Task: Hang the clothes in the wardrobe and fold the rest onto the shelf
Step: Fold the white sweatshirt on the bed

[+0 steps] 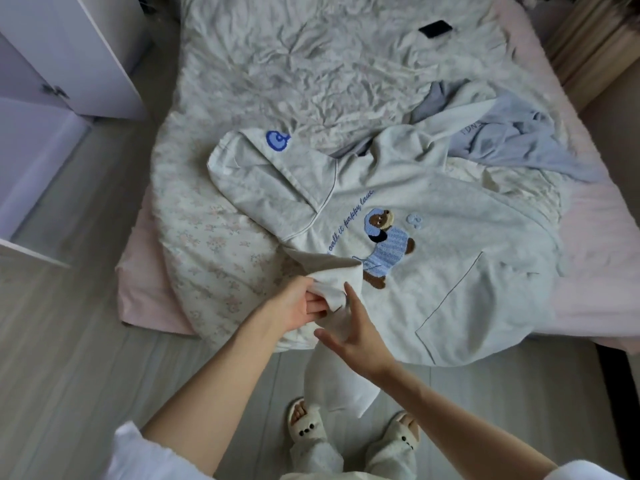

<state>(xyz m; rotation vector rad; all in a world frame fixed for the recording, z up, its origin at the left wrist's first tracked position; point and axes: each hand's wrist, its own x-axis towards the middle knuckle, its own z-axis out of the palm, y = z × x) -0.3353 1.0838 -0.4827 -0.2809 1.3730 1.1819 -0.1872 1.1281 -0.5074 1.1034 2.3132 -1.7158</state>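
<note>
A pale grey hoodie (433, 237) with an embroidered bear and blue lettering lies spread face up on the bed, its hood flopped to the left. One sleeve hangs off the bed's near edge toward the floor. My left hand (304, 303) grips a fold of fabric at that shoulder. My right hand (353, 327) lies against the hanging sleeve with its fingers spread and straight. Behind the hoodie a light blue garment (519, 140) lies crumpled at the right of the bed.
The bed (152, 271) has a floral cover and a rumpled white duvet (311, 64). A black phone (435, 28) lies near the bed's far side. A white wardrobe door (86, 53) stands open at the left. My slippered feet stand on the pale wood floor.
</note>
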